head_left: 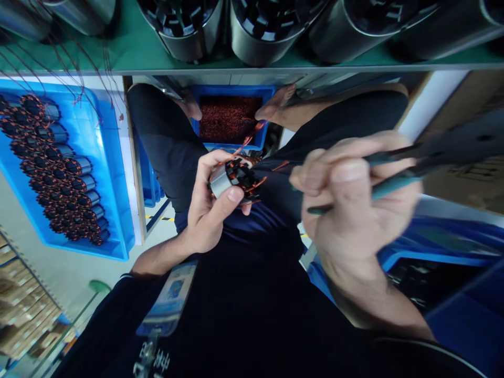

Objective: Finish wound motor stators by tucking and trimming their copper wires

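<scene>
Here, seen from above: left hand (pixel 207 207) clenched around a small motor stator (pixel 232 181), thumb pressed on its grey metal side, copper windings and loose wire ends turned up and toward the right. Held over the lap, just in front of the dark trousers, well below the green bench edge (pixel 252 65). Right hand (pixel 354 194), blurred and close to the camera, closed around the teal handles of pliers (pixel 433 157), dark head pointed to the right edge and away from the stator; not touching it. Beyond the stator, between the two bare feet, a blue bin (pixel 232 118) filled with reddish copper scraps. At the left, a blue tray (pixel 114 173) packed with rows of similar wound stators (pixel 59 168). On the green bench at the top, several bigger grey cylindrical housings (pixel 260 31). Lower down, a badge on a lanyard (pixel 169 299) lay against the dark shirt.
</scene>
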Tool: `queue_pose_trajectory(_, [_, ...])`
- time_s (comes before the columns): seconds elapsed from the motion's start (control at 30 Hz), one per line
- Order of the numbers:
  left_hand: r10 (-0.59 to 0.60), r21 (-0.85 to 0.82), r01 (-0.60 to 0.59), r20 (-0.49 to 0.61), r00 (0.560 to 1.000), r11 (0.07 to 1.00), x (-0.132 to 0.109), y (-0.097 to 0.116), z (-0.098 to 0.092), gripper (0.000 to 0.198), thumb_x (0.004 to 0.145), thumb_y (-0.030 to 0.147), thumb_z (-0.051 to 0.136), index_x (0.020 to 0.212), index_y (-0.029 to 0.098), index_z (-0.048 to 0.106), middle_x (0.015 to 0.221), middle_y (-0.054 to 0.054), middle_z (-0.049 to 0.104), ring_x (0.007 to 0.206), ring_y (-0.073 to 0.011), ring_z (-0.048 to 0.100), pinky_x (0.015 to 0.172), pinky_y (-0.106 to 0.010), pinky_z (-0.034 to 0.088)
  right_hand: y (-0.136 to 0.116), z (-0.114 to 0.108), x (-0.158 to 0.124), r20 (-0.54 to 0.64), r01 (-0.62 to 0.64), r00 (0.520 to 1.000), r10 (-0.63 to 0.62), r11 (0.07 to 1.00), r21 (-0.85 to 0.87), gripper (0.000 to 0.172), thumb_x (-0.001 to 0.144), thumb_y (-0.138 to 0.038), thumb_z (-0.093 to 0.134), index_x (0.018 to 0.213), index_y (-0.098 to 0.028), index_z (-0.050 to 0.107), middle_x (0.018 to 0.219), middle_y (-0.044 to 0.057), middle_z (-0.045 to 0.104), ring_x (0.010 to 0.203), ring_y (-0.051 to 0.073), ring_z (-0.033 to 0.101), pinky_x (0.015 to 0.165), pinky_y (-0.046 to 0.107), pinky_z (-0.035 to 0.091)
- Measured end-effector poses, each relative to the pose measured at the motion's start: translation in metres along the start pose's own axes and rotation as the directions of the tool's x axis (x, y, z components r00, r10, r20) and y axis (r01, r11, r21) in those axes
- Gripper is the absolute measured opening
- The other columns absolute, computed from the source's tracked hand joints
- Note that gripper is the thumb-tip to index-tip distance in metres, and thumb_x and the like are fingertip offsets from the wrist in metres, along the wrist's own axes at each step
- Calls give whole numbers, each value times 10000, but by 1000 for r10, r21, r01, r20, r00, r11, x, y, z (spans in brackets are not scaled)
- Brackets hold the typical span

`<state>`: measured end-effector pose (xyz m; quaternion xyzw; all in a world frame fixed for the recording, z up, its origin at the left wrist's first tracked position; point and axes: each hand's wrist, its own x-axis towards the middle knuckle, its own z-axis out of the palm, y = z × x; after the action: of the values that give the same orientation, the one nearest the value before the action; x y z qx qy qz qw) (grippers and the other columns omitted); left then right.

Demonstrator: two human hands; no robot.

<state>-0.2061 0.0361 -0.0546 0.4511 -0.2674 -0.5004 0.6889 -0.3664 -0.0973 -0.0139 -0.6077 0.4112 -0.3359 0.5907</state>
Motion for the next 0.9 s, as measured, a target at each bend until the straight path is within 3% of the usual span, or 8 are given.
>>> queue_pose_trajectory(0.07, [46,37,-45,-21,999,998,0,0,-8,481,1218,354,745,1685,394,638,1367,-85,744,879,-179,797,651,-291,695,-6,-14,-4,60,34,998,-27,991,-130,207,1250,-404,762,1410,-383,891,1016,42,792,735,189,659,622,397,493])
queue_pose_trajectory(0.1, [55,65,-52,-43,998,997,0,0,-10,473,1214,381,751,1674,396,645,1346,-88,746,880,-190,798,616,-282,673,-7,-21,-7,136,87,989,-62,978,-188,300,1209,-303,793,1487,-375,880,1081,45,842,762,191,700,642,390,529])
queue_pose_trajectory(0.23, [75,129,-64,-81,994,990,-2,-1,-10,468,1222,438,724,1676,397,620,1387,-98,735,827,-181,784,620,-309,704,-4,-34,-20,451,279,884,-121,911,-304,664,1088,-51,771,1693,-323,794,1293,57,883,1021,214,844,952,375,720])
queue_pose_trajectory(0.4, [177,186,-171,-15,984,967,-4,-2,-6,563,1204,495,732,1733,372,585,1508,-128,712,820,-176,775,659,-335,725,-2,-32,-20,480,314,870,-114,878,-361,761,1083,-39,752,1786,-331,751,1267,86,847,1101,272,835,1058,461,727])
queue_pose_trajectory(0.57, [241,315,-208,-72,968,926,-4,-8,-4,620,1133,559,813,1678,314,645,1517,-158,753,1355,-344,799,1120,-530,753,-13,-32,-15,499,339,856,-136,876,-343,763,1075,-30,750,1762,-361,769,1236,67,833,1039,259,842,1042,434,749])
queue_pose_trajectory(0.7, [307,341,-248,-134,942,907,-5,-13,0,738,1095,813,787,1624,309,679,1420,-153,777,1256,-334,797,1029,-505,744,-18,-35,-15,514,377,846,-139,839,-393,729,1095,-31,747,1730,-387,780,1169,26,855,943,223,857,962,390,760])
queue_pose_trajectory(0.8, [236,350,-195,-79,968,916,-7,-9,0,626,1142,633,789,1652,297,651,1475,-148,751,1303,-308,777,1087,-474,718,-17,-40,-15,527,439,832,-172,785,-437,608,1129,-95,818,1680,-350,812,1078,0,866,863,203,854,826,368,742])
queue_pose_trajectory(0.9, [233,353,-199,-56,971,914,-9,-5,0,580,1132,486,819,1648,288,640,1516,-133,721,1332,-286,771,1128,-445,705,-12,-42,-12,536,411,831,-148,813,-412,590,1113,-95,858,1653,-332,842,1026,-9,872,825,190,849,745,336,716])
